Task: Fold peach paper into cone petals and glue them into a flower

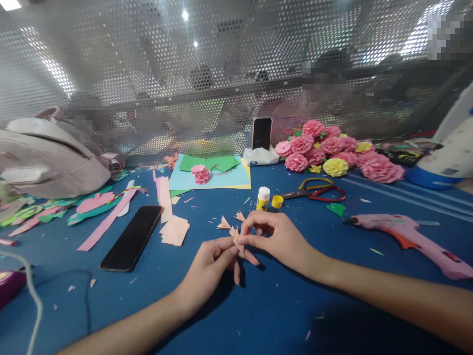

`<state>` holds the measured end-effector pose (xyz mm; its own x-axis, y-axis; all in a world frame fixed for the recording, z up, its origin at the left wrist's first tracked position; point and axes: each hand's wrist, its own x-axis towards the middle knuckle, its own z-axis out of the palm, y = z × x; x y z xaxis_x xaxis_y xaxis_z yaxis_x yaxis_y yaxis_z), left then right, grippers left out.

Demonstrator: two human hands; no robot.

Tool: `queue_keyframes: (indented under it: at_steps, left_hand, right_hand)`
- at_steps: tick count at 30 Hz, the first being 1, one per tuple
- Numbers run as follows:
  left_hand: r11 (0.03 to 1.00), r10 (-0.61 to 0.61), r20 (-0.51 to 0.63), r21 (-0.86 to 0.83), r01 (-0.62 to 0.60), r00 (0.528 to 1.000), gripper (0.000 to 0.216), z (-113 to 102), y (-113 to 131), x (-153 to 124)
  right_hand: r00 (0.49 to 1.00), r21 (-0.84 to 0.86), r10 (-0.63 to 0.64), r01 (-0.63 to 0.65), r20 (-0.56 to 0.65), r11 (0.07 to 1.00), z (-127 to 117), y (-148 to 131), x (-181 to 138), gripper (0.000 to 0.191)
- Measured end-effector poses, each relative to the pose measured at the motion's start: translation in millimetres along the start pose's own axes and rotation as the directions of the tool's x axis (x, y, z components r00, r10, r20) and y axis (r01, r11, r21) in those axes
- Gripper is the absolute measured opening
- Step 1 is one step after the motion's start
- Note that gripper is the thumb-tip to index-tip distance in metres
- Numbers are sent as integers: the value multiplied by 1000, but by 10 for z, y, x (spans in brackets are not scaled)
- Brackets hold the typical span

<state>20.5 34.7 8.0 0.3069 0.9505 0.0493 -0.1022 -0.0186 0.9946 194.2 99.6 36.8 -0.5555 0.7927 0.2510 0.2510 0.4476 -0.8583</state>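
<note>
Over the blue table (258,315) my left hand (210,268) and my right hand (277,236) meet on a small folded piece of pale pink paper (235,238). Both hands pinch it between thumb and fingers. Two more small folded pink pieces (223,224) lie just beyond my fingers. A stack of pale pink paper squares (175,230) rests to the left of them. An open glue stick (263,198) stands behind my right hand, with its yellow cap (277,201) beside it.
A black phone (132,237) lies flat at left, with pink paper strips (107,222) nearby. Scissors (316,191), a pink glue gun (406,236), a heap of paper flowers (332,150), coloured sheets (210,172) and a propped phone (261,134) stand behind. A perforated metal screen (221,74) closes the back.
</note>
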Motion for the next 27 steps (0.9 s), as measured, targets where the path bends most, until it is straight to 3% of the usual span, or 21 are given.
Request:
queue_keyframes:
  at_steps: [6,11,17,20,24,27]
  left_hand:
    - [1000,-2,-1,-1,2,1000,31,8,19,3]
    - [997,22,-35,72,-19,999,26,38,55,-21]
    - [970,94,-54,230,-79,994,21,52,43,-80]
    - [914,202,-100,377,-151,974,21,46,44,-96]
    - [812,377,-70,504,-294,923,26,23,41,-118]
    - [777,428,-44,528,-343,903,30,14,36,-145]
  right_hand:
    - [999,-29,-45,44,-13,999,4,26,-32,8]
    - [982,-55,-183,180,-54,982,19,24,-73,10]
    - [894,-87,-445,440,-49,894,8,41,-104,5]
    - [841,-110,-539,532,-44,839,5,38,-123,3]
    - [786,-167,-616,603,-40,780,6,12,-156,7]
    - [762,-211,-646,624,-51,752,-6,-8,-172,13]
